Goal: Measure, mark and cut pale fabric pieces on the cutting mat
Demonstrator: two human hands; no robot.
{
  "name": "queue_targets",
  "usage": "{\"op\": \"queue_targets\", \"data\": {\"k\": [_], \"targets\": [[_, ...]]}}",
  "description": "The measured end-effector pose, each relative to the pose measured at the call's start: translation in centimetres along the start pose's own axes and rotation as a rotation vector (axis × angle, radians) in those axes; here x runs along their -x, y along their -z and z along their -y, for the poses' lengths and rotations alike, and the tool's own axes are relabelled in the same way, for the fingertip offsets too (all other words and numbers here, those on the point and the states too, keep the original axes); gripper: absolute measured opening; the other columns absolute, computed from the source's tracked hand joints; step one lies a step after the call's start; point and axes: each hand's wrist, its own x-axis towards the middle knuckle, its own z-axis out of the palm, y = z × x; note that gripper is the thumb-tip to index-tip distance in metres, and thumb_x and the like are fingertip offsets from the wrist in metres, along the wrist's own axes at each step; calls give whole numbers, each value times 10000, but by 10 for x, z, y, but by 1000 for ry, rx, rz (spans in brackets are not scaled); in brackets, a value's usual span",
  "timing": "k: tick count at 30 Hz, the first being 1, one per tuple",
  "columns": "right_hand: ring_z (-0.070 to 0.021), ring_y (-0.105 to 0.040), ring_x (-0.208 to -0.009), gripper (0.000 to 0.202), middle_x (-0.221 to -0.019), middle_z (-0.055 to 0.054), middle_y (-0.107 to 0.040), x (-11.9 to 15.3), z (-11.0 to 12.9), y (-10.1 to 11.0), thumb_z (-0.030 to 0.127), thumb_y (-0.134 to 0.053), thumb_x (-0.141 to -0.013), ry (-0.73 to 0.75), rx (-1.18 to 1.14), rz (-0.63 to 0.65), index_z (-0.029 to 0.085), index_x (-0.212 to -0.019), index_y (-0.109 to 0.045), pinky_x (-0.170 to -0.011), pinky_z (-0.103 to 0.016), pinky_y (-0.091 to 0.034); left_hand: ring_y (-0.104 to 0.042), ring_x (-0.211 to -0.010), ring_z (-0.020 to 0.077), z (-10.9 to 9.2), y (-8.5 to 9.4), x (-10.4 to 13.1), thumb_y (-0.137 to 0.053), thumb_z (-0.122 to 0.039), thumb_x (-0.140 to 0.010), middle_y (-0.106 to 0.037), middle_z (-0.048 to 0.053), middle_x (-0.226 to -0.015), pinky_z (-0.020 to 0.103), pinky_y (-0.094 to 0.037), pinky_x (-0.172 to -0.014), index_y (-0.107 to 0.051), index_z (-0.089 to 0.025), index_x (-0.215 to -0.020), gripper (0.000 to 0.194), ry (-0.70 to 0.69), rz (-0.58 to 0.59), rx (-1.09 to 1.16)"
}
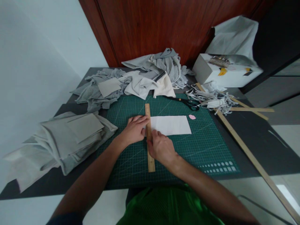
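Note:
A white strip of fabric point(172, 125) lies flat on a green cutting mat point(131, 162). Across its left end, a wooden ruler point(151, 161) runs away from me. My left hand point(135, 129) rests at the ruler's left edge, its fingers stretched out onto the wood and its thumb apart. On the opposite side, my right hand point(163, 148) is closed, fingers curled against the ruler and the fabric; whatever it may hold is hidden. A small pink oval piece point(192, 117) sits right of the strip. Black scissors point(185, 101) lie near the mat's back edge.
Grey and white fabric heaps point(161, 67) fill the table's back. Folded cloth point(67, 137) lies at left. Tangled strips point(213, 98) and a long wooden stick point(246, 147) are at right, the stick jutting over the front edge. A white box point(229, 75) stands behind.

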Motion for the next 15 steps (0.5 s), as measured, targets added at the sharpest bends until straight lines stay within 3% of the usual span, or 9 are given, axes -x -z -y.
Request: {"op": "queue_targets", "data": {"k": [5,10,15], "targets": [[-284,-742,-989,242,-1078,-160,-708,-2,11,-9,336,-571,-985,-64,28,-19,175,-1158,-522,-784,-360,-586,-426,-1499,287,-3,1,0,-507,-168,-853,-463,71,-1654,503,-358,-1202,-479,-214,-1547,696,31,-22,23],[-287,-751,-981,241,-1082,-183,-702,-5,19,-11,230,-567,-959,-110,15,-4,141,-1177,-515,-821,-377,-598,-416,-1519,299,-3,3,-1,-527,-181,-837,-443,145,-1653,503,-352,-1215,-427,-141,-1550,721,66,-22,23],[-281,-743,-983,241,-1084,-201,-691,-4,20,-11,187,-538,-961,-120,-14,-17,110,-1188,-521,-851,-372,-592,-431,-1510,303,-4,4,-1,-530,-183,-846,-468,149,-1633,514,-368,-1207,-435,-157,-1527,688,70,-21,25]]}}
